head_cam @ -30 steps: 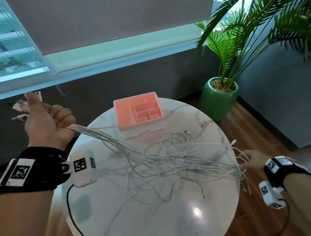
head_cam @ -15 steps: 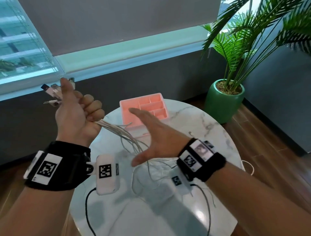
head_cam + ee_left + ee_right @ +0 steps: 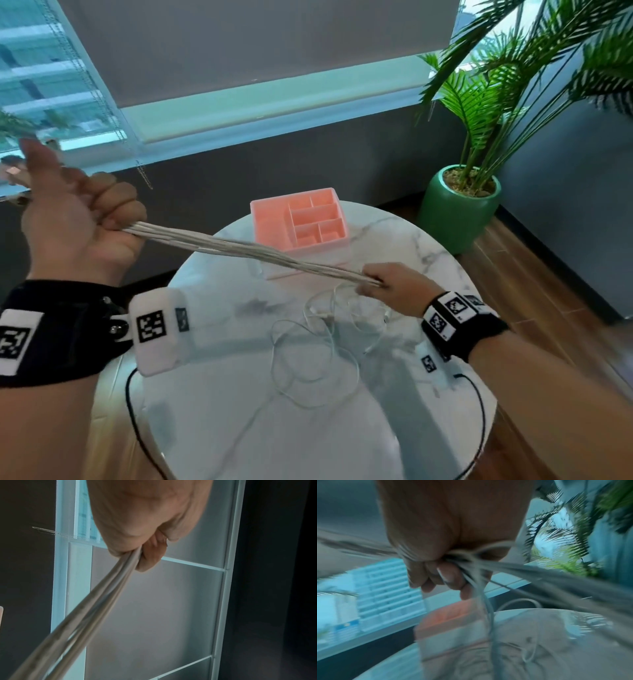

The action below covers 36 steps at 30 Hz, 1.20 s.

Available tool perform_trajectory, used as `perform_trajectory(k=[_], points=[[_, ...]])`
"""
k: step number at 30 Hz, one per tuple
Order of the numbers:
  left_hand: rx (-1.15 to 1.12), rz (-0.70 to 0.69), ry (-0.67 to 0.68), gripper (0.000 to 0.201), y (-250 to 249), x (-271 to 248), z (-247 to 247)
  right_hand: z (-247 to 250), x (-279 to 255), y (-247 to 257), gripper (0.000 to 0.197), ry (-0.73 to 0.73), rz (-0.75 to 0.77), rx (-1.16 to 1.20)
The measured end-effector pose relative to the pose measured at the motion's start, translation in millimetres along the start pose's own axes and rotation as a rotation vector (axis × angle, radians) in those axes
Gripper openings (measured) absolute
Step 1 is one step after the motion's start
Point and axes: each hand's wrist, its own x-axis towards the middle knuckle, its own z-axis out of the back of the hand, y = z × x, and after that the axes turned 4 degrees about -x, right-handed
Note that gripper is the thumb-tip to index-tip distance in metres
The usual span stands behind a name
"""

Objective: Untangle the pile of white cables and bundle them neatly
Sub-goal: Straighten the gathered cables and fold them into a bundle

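A person's left hand (image 3: 73, 219), raised well left of the round marble desk (image 3: 442, 260) and off its edge, clenches one end of a bunch of white cables (image 3: 246, 248), fingers (image 3: 118, 205) curled tight round the strands; plug ends poke out past the thumb, too blurred to identify. The right hand (image 3: 394, 286) grips the same bunch above the desk, just in front of the pink organizer (image 3: 299, 219), its fingers (image 3: 450, 576) closed round the cables in the right wrist view. Between the two hands the cables run taut and nearly straight, passing over the organizer's near left corner.

Below the right hand, the loose remainder of the cables (image 3: 308, 346) hangs down and lies in slack loops on the middle of the desk, well inside its rim. The near part of the desk surface in front of those loops is bare marble.

The organizer sits at the far side of the desk, close to its far edge, its divided compartments showing only pink floors. Right of the desk, on the wooden floor, stands a palm in a green pot (image 3: 457, 209), apart from the desk's edge.
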Motion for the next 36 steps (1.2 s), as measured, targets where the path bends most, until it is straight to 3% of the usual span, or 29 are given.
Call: perform_trajectory(k=[6,10,15,17,22,25,28,33,36], points=[[-0.014,0.045,-0.062,0.074,17,0,9,21,-46,-87,0.033,-0.021,-0.236,0.006],[0.096,-0.031,-0.179,0.062,62,-13,-7,41,-72,-116,0.041,-0.023,-0.437,0.034],[0.126,0.030,-0.245,0.058,130,-24,6,53,-105,-148,0.036,-0.328,-0.567,-0.283],[0.147,0.076,-0.272,0.054,151,-28,14,38,-117,-159,0.034,-0.255,-0.623,-0.328],[0.245,0.217,-0.237,0.048,193,-41,34,-43,-144,-197,0.034,0.199,-0.773,-0.225],[0.255,0.249,-0.213,0.042,208,-47,48,-63,-151,-194,0.030,0.224,-0.833,-0.113],[0.235,0.227,-0.290,0.040,210,-45,54,-54,-147,-196,0.037,0.250,-0.827,-0.064],[0.206,0.183,-0.359,0.041,209,-39,50,-40,-120,-198,0.048,0.287,-0.810,-0.285],[0.218,0.170,-0.358,0.043,206,-37,44,-33,-107,-184,0.061,0.402,-0.828,-0.437]])
